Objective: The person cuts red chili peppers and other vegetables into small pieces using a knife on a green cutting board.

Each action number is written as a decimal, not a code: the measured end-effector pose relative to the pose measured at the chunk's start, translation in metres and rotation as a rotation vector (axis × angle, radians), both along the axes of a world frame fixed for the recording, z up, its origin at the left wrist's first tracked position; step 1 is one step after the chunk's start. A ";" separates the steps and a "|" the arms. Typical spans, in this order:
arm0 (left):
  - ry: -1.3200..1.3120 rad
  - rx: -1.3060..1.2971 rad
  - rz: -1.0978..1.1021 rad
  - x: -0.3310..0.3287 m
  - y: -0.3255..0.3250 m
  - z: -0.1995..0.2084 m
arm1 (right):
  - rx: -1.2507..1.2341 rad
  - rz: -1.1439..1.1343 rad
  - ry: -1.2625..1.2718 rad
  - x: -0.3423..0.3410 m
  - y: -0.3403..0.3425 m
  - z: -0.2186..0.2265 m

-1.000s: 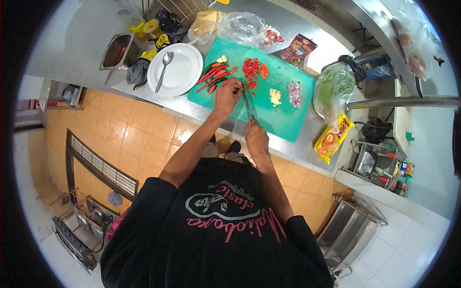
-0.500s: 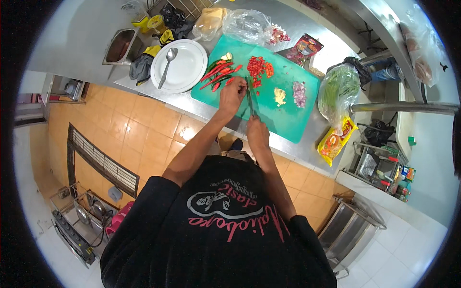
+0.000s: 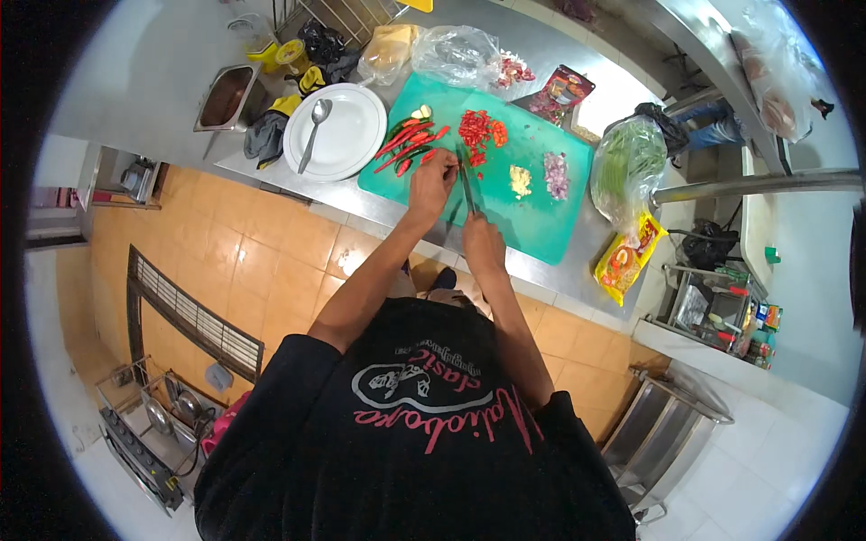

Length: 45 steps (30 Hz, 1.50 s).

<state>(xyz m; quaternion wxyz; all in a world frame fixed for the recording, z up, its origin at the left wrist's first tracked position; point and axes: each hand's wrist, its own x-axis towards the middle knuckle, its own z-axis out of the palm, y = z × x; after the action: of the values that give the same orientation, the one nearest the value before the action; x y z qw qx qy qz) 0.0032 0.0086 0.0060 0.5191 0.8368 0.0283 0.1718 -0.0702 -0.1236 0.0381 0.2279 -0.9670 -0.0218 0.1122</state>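
On the green cutting board (image 3: pixel 541 225), my left hand (image 3: pixel 433 185) is closed with its fingertips pressed down beside the blade, pinching a red chili that is mostly hidden. My right hand (image 3: pixel 484 242) grips the handle of a knife (image 3: pixel 466 185), whose blade points away from me along the left fingertips. Just beyond the blade lies a heap of chopped red chili (image 3: pixel 475 129). Whole red chilies (image 3: pixel 413 144), some green ones among them, are left of my left hand, near peeled garlic cloves (image 3: pixel 421 112). Right of the knife sit chopped garlic (image 3: pixel 520 181) and chopped shallot (image 3: pixel 557 176).
A white plate (image 3: pixel 356 135) with a spoon (image 3: pixel 313 135) stands left of the board. Plastic bags (image 3: pixel 456 56) lie behind it. To the right are a bag of green vegetables (image 3: pixel 627 167) and a yellow packet (image 3: pixel 629 260). A metal post (image 3: pixel 758 189) juts in at right.
The view has shifted slightly. Both hands keep nearly the same place on the board, with the knife still beside the left fingertips.
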 end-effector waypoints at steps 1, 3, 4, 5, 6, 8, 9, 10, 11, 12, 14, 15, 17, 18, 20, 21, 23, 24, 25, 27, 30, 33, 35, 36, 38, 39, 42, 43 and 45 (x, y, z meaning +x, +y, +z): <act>-0.003 0.019 -0.001 -0.002 0.000 0.000 | -0.014 -0.018 0.044 -0.004 -0.002 -0.002; -0.011 0.033 0.014 -0.002 0.002 -0.002 | -0.003 -0.024 0.023 -0.019 -0.008 0.001; -0.039 0.053 0.013 -0.001 0.004 -0.006 | 0.011 -0.035 0.011 -0.024 -0.008 0.002; -0.066 0.072 -0.004 0.000 0.002 -0.003 | 0.030 -0.076 0.052 -0.021 -0.007 0.010; -0.069 0.070 -0.009 -0.001 0.001 -0.001 | 0.028 -0.081 0.049 -0.015 -0.006 0.010; -0.027 0.027 0.014 -0.006 0.002 0.002 | 0.098 -0.026 0.027 -0.003 -0.004 0.008; -0.029 0.027 0.008 -0.009 0.003 0.003 | 0.098 -0.031 0.024 -0.001 -0.004 0.006; -0.025 0.037 0.001 -0.011 0.004 0.004 | 0.081 -0.037 0.018 0.000 -0.005 0.003; -0.021 0.046 0.002 -0.013 0.005 0.003 | 0.063 -0.033 0.012 0.002 -0.005 0.003; -0.023 0.046 0.006 -0.014 0.005 0.002 | 0.063 -0.029 0.011 0.003 -0.006 0.004; -0.012 0.020 -0.006 -0.016 0.004 0.001 | 0.077 -0.077 0.017 0.005 -0.011 0.008; -0.011 0.020 -0.002 -0.017 0.005 0.001 | 0.077 -0.073 0.018 0.004 -0.011 0.011; -0.067 -0.003 -0.004 -0.019 0.005 0.005 | 0.104 -0.074 -0.025 0.003 -0.013 0.016; -0.066 -0.004 -0.005 -0.020 0.005 0.008 | 0.103 -0.075 -0.024 0.003 -0.015 0.019; -0.128 0.203 -0.014 -0.023 0.009 0.013 | 0.169 -0.123 0.057 0.002 -0.018 0.024; -0.128 0.203 -0.014 -0.023 0.011 0.012 | 0.169 -0.123 0.057 -0.001 -0.018 0.025; -0.042 0.198 -0.059 -0.022 0.014 0.009 | 0.107 -0.038 -0.011 -0.008 -0.020 0.028; -0.043 0.198 -0.058 -0.021 0.014 0.006 | 0.108 -0.037 -0.011 -0.011 -0.020 0.025; -0.031 0.170 -0.043 -0.020 0.014 0.004 | 0.098 -0.025 -0.006 -0.015 -0.020 0.020; -0.017 0.141 -0.031 -0.018 0.014 0.004 | 0.088 -0.018 0.003 -0.018 -0.020 0.013; -0.006 0.188 -0.043 -0.016 0.016 0.006 | 0.070 -0.048 0.024 -0.018 -0.019 0.012; -0.049 0.121 -0.041 -0.013 0.013 0.007 | 0.069 -0.080 0.014 -0.016 -0.022 0.016; 0.031 0.125 -0.091 -0.010 0.012 0.009 | 0.095 -0.070 -0.009 -0.014 -0.023 0.014; 0.032 0.124 -0.093 -0.010 0.011 0.011 | 0.094 -0.072 -0.008 -0.014 -0.023 0.014; 0.038 0.087 -0.086 -0.008 0.011 0.012 | 0.081 -0.032 -0.017 -0.016 -0.019 0.012; 0.039 0.086 -0.087 -0.008 0.011 0.012 | 0.080 -0.033 -0.017 -0.017 -0.018 0.012; 0.066 0.112 -0.104 -0.004 0.014 0.006 | 0.062 -0.044 0.036 -0.017 -0.015 0.013; 0.040 0.121 -0.102 -0.003 0.014 0.003 | 0.048 -0.044 0.047 -0.017 -0.014 0.013; 0.016 0.128 -0.103 -0.001 0.015 0.003 | 0.034 -0.046 0.060 -0.018 -0.014 0.014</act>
<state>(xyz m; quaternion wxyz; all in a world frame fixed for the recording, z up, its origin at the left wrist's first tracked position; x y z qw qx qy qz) 0.0018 0.0232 0.0090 0.4722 0.8701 -0.0215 0.1395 -0.0880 -0.1378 0.0517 0.2473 -0.9594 0.0053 0.1353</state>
